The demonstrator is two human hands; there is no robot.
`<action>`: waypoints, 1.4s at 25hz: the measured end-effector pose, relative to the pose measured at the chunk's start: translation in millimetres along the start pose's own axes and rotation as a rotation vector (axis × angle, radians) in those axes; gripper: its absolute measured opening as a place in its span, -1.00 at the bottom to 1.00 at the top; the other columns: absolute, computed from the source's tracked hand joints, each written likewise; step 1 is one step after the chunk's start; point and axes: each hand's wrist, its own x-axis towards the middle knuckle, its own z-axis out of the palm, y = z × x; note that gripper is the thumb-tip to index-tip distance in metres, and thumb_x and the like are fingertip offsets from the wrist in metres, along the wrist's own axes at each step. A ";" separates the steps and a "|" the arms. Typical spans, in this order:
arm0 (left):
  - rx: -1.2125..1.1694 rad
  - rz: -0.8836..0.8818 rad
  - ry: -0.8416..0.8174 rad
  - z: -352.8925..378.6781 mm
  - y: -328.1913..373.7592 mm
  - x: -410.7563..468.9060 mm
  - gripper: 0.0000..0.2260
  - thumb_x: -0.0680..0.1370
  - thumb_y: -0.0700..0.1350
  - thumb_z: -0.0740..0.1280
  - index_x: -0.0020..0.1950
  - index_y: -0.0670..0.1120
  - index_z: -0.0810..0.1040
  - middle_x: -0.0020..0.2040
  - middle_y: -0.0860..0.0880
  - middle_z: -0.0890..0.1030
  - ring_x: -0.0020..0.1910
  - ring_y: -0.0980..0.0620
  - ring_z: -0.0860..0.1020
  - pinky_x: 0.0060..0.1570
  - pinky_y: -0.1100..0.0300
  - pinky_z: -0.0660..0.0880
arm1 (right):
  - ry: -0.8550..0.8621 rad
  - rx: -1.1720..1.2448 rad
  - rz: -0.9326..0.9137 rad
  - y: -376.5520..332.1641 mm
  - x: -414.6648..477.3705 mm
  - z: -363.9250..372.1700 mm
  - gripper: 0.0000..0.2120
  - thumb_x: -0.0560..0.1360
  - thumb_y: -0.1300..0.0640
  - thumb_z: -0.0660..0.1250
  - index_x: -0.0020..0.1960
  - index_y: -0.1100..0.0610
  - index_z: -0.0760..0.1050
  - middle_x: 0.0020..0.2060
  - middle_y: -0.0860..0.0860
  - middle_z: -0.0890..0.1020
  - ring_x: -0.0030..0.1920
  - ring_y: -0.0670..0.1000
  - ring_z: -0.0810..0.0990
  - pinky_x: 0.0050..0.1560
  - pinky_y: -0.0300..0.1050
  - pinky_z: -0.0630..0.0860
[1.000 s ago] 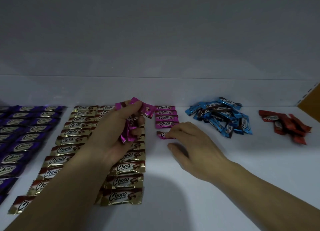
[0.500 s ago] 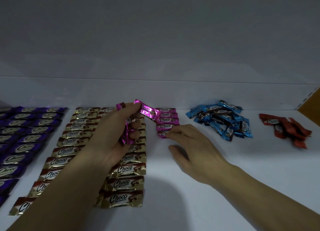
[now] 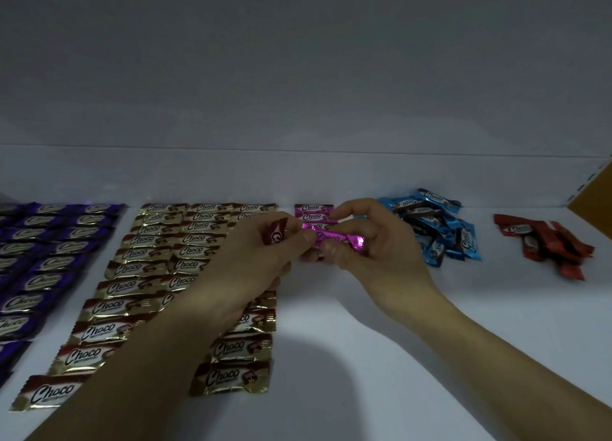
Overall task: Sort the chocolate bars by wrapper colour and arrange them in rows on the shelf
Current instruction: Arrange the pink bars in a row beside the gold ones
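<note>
Centrally, left hand (image 3: 251, 261), right hand (image 3: 381, 255), both tight on one pink bar (image 3: 334, 238); pink row (image 3: 313, 212) seemingly half-hidden.

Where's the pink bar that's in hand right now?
Head view, centre: the pink bar is pinched between the left hand and right hand, over the pink row, gold rows on its left, blue pile on its right.

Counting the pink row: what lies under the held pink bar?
Behind it, three pink row bars show on the shelf. The held pink bar, left hand and right hand cover anything nearer.
</note>
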 end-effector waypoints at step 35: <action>-0.368 -0.084 0.193 -23.6 10.3 4.1 -0.93 0.56 -0.23 0.39 0.02 -0.11 0.60 -0.23 -0.02 0.61 -0.40 0.10 0.40 -0.54 0.30 0.29 | -0.198 -1.088 -0.360 35.6 -37.3 -6.2 -0.60 0.50 0.17 0.25 0.32 0.10 0.55 0.19 -0.06 0.52 0.17 -0.02 0.48 0.08 -0.02 0.55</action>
